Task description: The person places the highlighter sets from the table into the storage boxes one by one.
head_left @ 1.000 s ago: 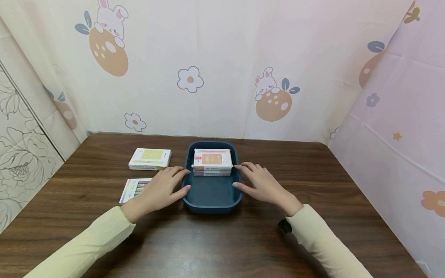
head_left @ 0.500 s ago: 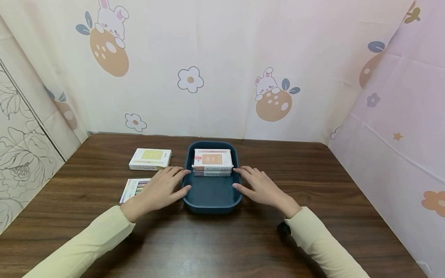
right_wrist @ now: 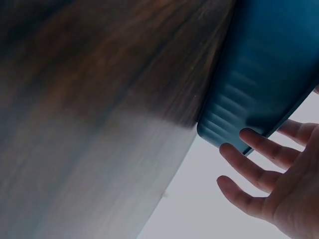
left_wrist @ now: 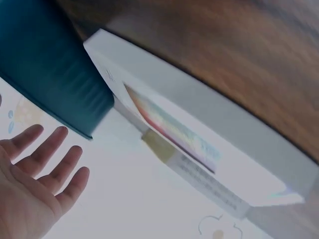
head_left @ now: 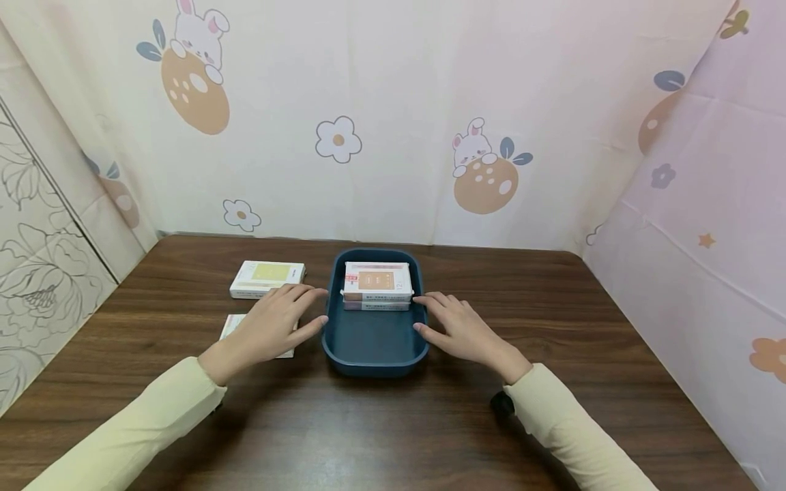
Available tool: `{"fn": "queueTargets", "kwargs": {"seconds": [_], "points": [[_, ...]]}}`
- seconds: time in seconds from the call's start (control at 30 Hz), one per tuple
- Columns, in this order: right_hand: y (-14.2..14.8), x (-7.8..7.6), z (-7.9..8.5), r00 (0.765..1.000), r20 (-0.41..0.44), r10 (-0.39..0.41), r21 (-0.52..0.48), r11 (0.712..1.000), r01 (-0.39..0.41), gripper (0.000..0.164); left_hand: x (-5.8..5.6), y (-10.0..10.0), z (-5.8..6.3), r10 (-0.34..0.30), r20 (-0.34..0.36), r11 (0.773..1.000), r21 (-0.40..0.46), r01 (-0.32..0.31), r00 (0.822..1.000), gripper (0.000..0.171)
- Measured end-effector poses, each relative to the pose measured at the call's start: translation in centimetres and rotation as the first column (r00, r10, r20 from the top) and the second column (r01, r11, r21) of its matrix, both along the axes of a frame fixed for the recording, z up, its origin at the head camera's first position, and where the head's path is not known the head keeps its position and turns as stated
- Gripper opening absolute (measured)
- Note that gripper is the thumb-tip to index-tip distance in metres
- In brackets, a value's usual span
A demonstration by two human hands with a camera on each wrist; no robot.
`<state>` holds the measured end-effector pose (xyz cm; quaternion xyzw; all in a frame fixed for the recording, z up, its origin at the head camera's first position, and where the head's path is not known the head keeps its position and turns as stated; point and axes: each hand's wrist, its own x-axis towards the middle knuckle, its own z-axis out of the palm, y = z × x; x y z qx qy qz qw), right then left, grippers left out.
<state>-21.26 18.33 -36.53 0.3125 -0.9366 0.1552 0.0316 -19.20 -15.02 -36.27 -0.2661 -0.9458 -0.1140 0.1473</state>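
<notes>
A dark blue plastic bin (head_left: 374,341) stands mid-table in the head view. At its far end lie two stacked flat white boxes, the upper box (head_left: 377,278) with a brown panel, the lower box (head_left: 376,306) mostly covered. My left hand (head_left: 269,327) hovers at the bin's left side, fingers extended and holding nothing; the left wrist view shows its fingers spread apart beside the bin wall (left_wrist: 55,69). On the opposite side, my right hand (head_left: 464,332) touches the bin's right rim with relaxed fingers. Beneath the left hand is a white windowed box (left_wrist: 209,104), partly hidden in the head view.
Behind the left hand, a white box with a yellow-green panel (head_left: 268,274) lies on the brown wooden table (head_left: 393,436). A patterned curtain (head_left: 393,136) hangs along the table's back edge, with more fabric at both sides.
My left hand has moved slightly left, away from the bin's rim, and now covers more of the windowed box. The right hand stays at the right rim, and the bin has hardly moved.
</notes>
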Motion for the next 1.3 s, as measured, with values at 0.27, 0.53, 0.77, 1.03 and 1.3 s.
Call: {"fn": "queueTargets", "kwargs": {"seconds": [0.27,0.53,0.77,1.03,1.3], "points": [[0.0,-0.1,-0.1,1.000,-0.011,-0.010,0.040,0.999,0.011,0.054,-0.9,-2.5,-0.3,-0.011,-0.034,0.996,-0.090,0.008,0.999,0.049],[-0.1,-0.1,0.1,1.000,-0.017,-0.018,0.050,0.999,0.019,0.053,-1.6,-4.4,-1.3,-0.030,-0.026,0.991,-0.134,0.027,0.999,0.046],[0.0,-0.1,-0.1,1.000,-0.022,-0.017,0.051,0.999,0.018,0.053,-1.6,-5.8,-1.8,-0.071,0.061,0.979,-0.189,0.082,0.996,0.050],[0.0,-0.1,-0.2,1.000,-0.028,-0.013,0.047,0.999,0.014,0.053,-1.5,-7.0,-2.7,-0.098,0.138,0.973,-0.196,0.124,0.986,0.054],[-0.1,-0.1,-0.2,1.000,-0.017,-0.015,0.054,0.998,0.016,0.054,-1.3,-7.7,-3.0,-0.109,0.165,0.973,-0.182,0.139,0.980,0.071]]}}
